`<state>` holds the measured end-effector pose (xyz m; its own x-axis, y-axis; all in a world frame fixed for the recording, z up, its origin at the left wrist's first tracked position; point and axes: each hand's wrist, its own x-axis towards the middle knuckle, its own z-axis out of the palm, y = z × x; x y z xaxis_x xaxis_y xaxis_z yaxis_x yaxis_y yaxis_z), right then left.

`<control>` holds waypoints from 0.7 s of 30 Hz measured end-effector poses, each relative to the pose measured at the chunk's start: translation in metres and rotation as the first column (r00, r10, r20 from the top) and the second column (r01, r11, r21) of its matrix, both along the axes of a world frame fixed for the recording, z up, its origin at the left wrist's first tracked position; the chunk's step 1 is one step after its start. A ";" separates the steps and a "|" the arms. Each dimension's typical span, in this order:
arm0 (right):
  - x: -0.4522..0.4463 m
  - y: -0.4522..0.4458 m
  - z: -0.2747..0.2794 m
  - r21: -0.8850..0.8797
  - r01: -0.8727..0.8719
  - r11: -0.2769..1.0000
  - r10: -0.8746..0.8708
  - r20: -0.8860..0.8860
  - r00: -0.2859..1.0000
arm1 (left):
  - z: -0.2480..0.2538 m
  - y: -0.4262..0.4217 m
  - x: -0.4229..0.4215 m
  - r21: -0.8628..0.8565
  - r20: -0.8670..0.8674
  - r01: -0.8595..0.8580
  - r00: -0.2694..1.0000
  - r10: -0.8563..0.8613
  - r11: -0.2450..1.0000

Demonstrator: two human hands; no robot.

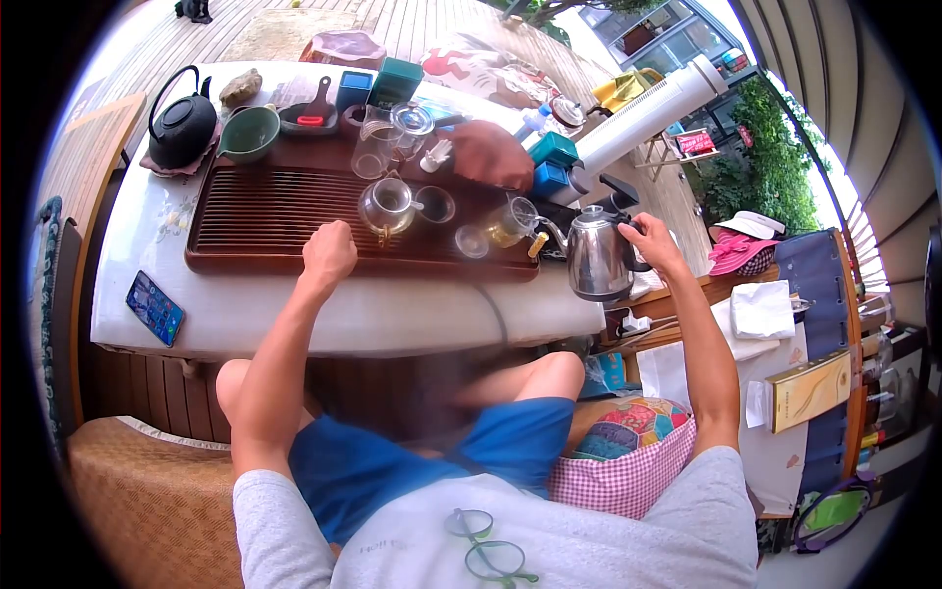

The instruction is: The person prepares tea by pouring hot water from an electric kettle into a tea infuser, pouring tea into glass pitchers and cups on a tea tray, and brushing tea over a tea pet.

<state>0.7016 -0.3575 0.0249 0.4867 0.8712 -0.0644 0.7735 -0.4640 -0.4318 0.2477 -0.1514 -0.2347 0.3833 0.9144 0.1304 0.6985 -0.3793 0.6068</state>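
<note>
From the head camera, my steel kettle (pixel 599 257) is at the right end of the tabletop (pixel 392 319), just beyond the end of the tea tray (pixel 294 221). Its body stands close to upright, and its spout points left and upward, towards the glass pitcher (pixel 504 228) that holds some yellowish liquid. The kettle's black handle faces right, away from the tray. I cannot tell whether its base touches the surface beneath.

My right hand (pixel 652 243) is clamped on that handle, fingers curled round its upper part. My left hand (pixel 330 251) is closed in a fist by the tray's near edge, fingers together; I cannot tell whether anything is inside it. Nearest to it is the round glass teapot (pixel 387 206), a little further up the tray and to the right.

Counting what I make out: two kettles, the steel one and a black kettle (pixel 181 126) at the far left; one green bowl (pixel 250 135) near the black one; one glass teapot; one phone (pixel 154 308), lying at the near left, its long axis slanting down to the right; one reddish-brown cloth (pixel 491 155) behind the pitcher. One pair of eyeglasses (pixel 494 560) lies against my grey shirt (pixel 412 545).
</note>
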 end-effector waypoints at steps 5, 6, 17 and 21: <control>0.002 0.004 -0.001 0.020 -0.006 1.000 0.006 0.000 1.000 | 0.003 0.000 -0.002 -0.008 0.002 0.001 1.000 -0.001 1.000; 0.004 0.005 -0.002 0.018 -0.003 1.000 0.003 0.005 1.000 | 0.003 0.000 -0.002 -0.009 0.005 0.002 1.000 -0.002 1.000; 0.020 0.002 -0.003 0.025 -0.013 1.000 0.012 0.042 0.999 | 0.004 0.000 0.000 -0.021 -0.013 0.001 1.000 -0.001 1.000; 0.021 0.001 0.000 0.016 -0.003 1.000 0.002 0.061 0.998 | 0.002 -0.001 0.001 0.006 0.002 -0.002 1.000 0.002 1.000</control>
